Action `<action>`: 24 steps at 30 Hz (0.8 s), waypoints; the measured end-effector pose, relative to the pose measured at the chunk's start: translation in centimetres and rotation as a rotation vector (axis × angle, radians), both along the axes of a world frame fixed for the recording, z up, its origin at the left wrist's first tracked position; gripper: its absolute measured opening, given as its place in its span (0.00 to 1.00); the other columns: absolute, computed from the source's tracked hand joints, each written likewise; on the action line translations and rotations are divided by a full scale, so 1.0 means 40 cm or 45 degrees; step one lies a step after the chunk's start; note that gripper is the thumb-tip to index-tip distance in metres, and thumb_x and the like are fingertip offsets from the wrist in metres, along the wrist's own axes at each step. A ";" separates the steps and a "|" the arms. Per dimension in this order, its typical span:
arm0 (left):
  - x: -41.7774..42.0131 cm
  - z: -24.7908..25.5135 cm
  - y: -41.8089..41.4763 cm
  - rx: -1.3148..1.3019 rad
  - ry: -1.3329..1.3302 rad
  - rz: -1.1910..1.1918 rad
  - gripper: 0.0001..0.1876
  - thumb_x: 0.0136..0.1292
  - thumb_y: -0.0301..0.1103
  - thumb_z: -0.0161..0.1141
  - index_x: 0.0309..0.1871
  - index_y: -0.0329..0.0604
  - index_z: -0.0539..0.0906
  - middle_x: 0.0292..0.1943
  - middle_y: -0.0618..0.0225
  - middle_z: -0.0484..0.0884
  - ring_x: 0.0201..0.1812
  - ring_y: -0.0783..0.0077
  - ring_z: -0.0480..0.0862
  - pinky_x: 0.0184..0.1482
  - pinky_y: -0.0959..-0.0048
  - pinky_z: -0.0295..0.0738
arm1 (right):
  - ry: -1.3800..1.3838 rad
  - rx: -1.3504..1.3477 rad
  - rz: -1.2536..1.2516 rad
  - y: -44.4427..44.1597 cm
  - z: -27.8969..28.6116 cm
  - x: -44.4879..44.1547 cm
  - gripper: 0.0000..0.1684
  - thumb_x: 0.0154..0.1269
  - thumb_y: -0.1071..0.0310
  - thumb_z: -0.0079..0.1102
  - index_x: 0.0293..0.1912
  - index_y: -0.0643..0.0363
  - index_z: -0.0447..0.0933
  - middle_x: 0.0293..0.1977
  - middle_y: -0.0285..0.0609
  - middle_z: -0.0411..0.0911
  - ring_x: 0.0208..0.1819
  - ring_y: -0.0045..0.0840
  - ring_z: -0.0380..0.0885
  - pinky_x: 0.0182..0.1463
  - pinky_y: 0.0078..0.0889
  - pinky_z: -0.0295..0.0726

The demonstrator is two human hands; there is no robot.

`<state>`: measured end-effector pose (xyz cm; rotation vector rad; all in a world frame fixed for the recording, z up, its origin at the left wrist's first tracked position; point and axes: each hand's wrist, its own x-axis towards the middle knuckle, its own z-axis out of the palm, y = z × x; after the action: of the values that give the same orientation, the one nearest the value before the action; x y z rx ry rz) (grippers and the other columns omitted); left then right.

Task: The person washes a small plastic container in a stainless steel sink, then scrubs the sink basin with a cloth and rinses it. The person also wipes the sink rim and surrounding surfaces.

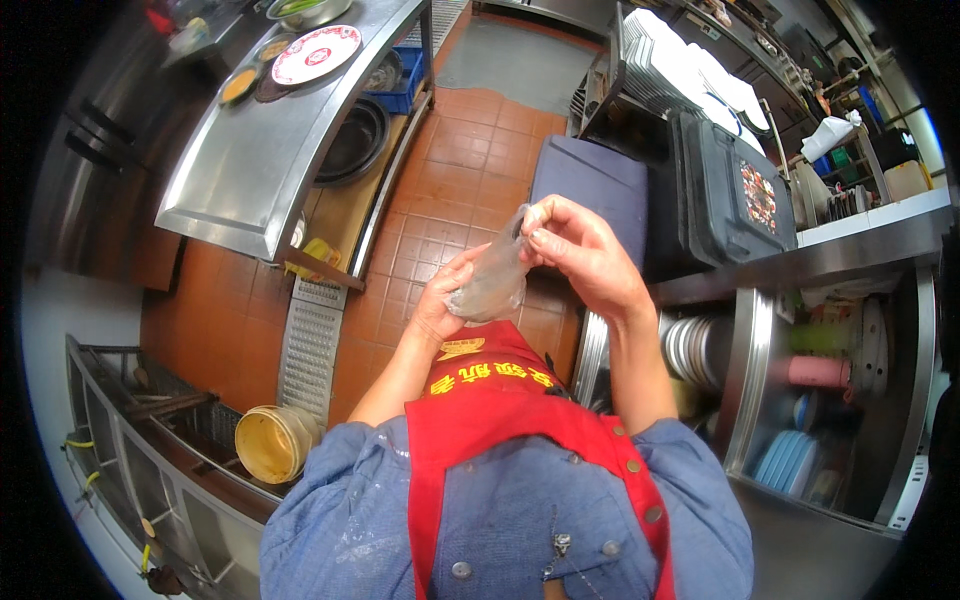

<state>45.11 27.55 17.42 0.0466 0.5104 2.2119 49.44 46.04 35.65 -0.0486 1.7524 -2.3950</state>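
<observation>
A clear plastic bag, crumpled and thin, is held in front of my red apron. My left hand holds the lower part of the bag from the left, its thumb along the side. The fingertips of my right hand pinch the bag's upper edge. Something dark shows near that edge, between the film and my right fingers; what it is cannot be told. Whatever the bag may contain is not clear to see.
At the left stands a steel table with a red-patterned plate and small bowls. A yellowed bucket is at lower left. On the right are a blue-grey bin, a black lidded container, stacked white plates and a dish cabinet.
</observation>
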 end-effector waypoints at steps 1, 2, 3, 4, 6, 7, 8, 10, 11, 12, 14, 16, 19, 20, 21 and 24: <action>-0.003 -0.007 0.001 -0.014 0.064 -0.016 0.25 0.69 0.38 0.57 0.66 0.36 0.71 0.59 0.57 0.78 0.58 0.60 0.79 0.60 0.56 0.76 | -0.005 -0.008 0.014 -0.004 0.012 -0.002 0.07 0.69 0.67 0.59 0.42 0.59 0.74 0.37 0.33 0.73 0.40 0.17 0.74 0.44 0.21 0.75; -0.009 0.000 0.003 -0.117 0.167 -0.035 0.26 0.69 0.37 0.58 0.67 0.36 0.70 0.61 0.57 0.77 0.60 0.62 0.78 0.62 0.59 0.74 | 0.020 -0.016 0.030 -0.006 0.022 -0.002 0.07 0.69 0.67 0.58 0.43 0.60 0.74 0.38 0.33 0.74 0.40 0.17 0.74 0.45 0.22 0.75; -0.015 0.007 0.001 -0.221 0.271 -0.053 0.27 0.68 0.36 0.59 0.68 0.36 0.70 0.62 0.57 0.76 0.62 0.63 0.76 0.64 0.61 0.71 | 0.046 -0.025 0.047 -0.008 0.032 -0.002 0.08 0.70 0.67 0.58 0.44 0.60 0.74 0.38 0.34 0.74 0.41 0.18 0.75 0.45 0.22 0.75; -0.020 0.015 0.000 -0.324 0.376 -0.070 0.28 0.68 0.35 0.59 0.69 0.36 0.69 0.64 0.58 0.75 0.64 0.65 0.74 0.67 0.64 0.69 | 0.071 -0.033 0.064 -0.009 0.041 -0.002 0.08 0.70 0.67 0.58 0.44 0.60 0.74 0.38 0.34 0.74 0.41 0.18 0.75 0.45 0.22 0.76; -0.022 0.062 0.007 -0.423 0.502 0.047 0.33 0.67 0.39 0.62 0.71 0.36 0.66 0.67 0.58 0.71 0.67 0.64 0.70 0.69 0.65 0.64 | 0.105 -0.044 0.090 -0.008 0.062 0.000 0.09 0.69 0.67 0.59 0.45 0.61 0.75 0.40 0.35 0.74 0.41 0.18 0.76 0.45 0.21 0.75; -0.023 0.089 0.009 -0.472 0.566 0.106 0.35 0.66 0.41 0.63 0.72 0.37 0.64 0.68 0.57 0.70 0.69 0.63 0.68 0.71 0.65 0.62 | 0.122 -0.049 0.103 -0.006 0.071 0.002 0.09 0.69 0.67 0.59 0.45 0.62 0.75 0.40 0.36 0.74 0.41 0.18 0.76 0.45 0.21 0.74; -0.025 0.112 0.009 -0.427 0.689 0.120 0.39 0.64 0.43 0.65 0.73 0.37 0.61 0.69 0.57 0.67 0.71 0.63 0.65 0.72 0.65 0.59 | 0.131 -0.047 0.107 -0.004 0.082 0.002 0.10 0.69 0.67 0.59 0.45 0.62 0.75 0.40 0.36 0.74 0.41 0.18 0.76 0.45 0.20 0.74; -0.023 0.163 0.003 -0.334 0.931 0.144 0.45 0.61 0.47 0.68 0.75 0.37 0.57 0.72 0.57 0.62 0.74 0.62 0.60 0.74 0.65 0.54 | 0.147 -0.046 0.114 0.001 0.100 0.001 0.10 0.69 0.67 0.59 0.46 0.62 0.75 0.41 0.36 0.74 0.41 0.18 0.76 0.45 0.20 0.74; -0.022 0.212 0.001 -0.529 1.067 0.069 0.60 0.50 0.53 0.74 0.77 0.37 0.47 0.76 0.53 0.54 0.77 0.58 0.54 0.75 0.62 0.51 | 0.158 -0.029 0.116 0.004 0.107 -0.002 0.10 0.70 0.67 0.58 0.46 0.62 0.75 0.40 0.37 0.75 0.41 0.18 0.76 0.46 0.22 0.75; -0.028 0.213 0.003 -0.666 1.301 0.072 0.63 0.47 0.54 0.75 0.78 0.37 0.45 0.76 0.51 0.54 0.76 0.56 0.54 0.75 0.61 0.50 | 0.169 -0.013 0.118 0.007 0.113 -0.005 0.10 0.70 0.67 0.58 0.46 0.62 0.75 0.39 0.37 0.76 0.41 0.19 0.76 0.46 0.23 0.76; -0.045 0.207 0.003 -0.943 1.778 0.079 0.69 0.41 0.55 0.78 0.78 0.37 0.41 0.75 0.48 0.53 0.76 0.51 0.54 0.75 0.60 0.50 | 0.171 0.005 0.125 0.012 0.125 -0.012 0.11 0.70 0.66 0.57 0.47 0.62 0.75 0.38 0.38 0.77 0.41 0.20 0.76 0.47 0.24 0.76; -0.056 0.204 0.006 -1.052 2.002 0.157 0.74 0.36 0.54 0.80 0.77 0.35 0.38 0.75 0.45 0.50 0.75 0.43 0.53 0.75 0.55 0.48 | 0.152 0.007 0.136 0.015 0.137 -0.019 0.11 0.70 0.65 0.58 0.47 0.62 0.75 0.38 0.38 0.77 0.41 0.19 0.76 0.47 0.24 0.76; -0.047 0.213 0.013 -1.070 2.139 0.215 0.72 0.39 0.49 0.80 0.76 0.32 0.37 0.75 0.44 0.49 0.74 0.37 0.52 0.75 0.52 0.47 | 0.119 -0.107 0.112 0.005 0.128 -0.037 0.12 0.70 0.64 0.59 0.46 0.62 0.75 0.37 0.38 0.78 0.40 0.19 0.77 0.46 0.23 0.77; -0.041 0.206 0.020 -1.093 2.156 0.237 0.65 0.40 0.48 0.79 0.74 0.34 0.45 0.72 0.46 0.54 0.72 0.41 0.56 0.73 0.53 0.51 | 0.106 -0.135 0.112 0.001 0.126 -0.042 0.11 0.70 0.64 0.59 0.46 0.62 0.75 0.37 0.38 0.78 0.40 0.19 0.77 0.45 0.23 0.77; -0.033 0.199 0.028 -1.115 2.174 0.260 0.58 0.42 0.46 0.79 0.72 0.36 0.53 0.68 0.47 0.59 0.69 0.44 0.60 0.70 0.54 0.55 | 0.094 -0.163 0.112 -0.004 0.124 -0.046 0.11 0.70 0.64 0.59 0.45 0.62 0.75 0.37 0.37 0.78 0.39 0.19 0.77 0.44 0.22 0.77; -0.002 0.189 0.058 -1.141 2.156 0.351 0.43 0.45 0.44 0.76 0.63 0.39 0.68 0.59 0.50 0.69 0.60 0.47 0.69 0.63 0.54 0.63 | 0.090 -0.179 0.087 -0.015 0.093 -0.062 0.11 0.69 0.64 0.60 0.44 0.61 0.75 0.35 0.37 0.78 0.38 0.19 0.78 0.42 0.20 0.76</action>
<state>45.04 29.88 24.97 1.4552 2.3895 1.4467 46.97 45.44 39.39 -0.2105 1.5801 -2.4914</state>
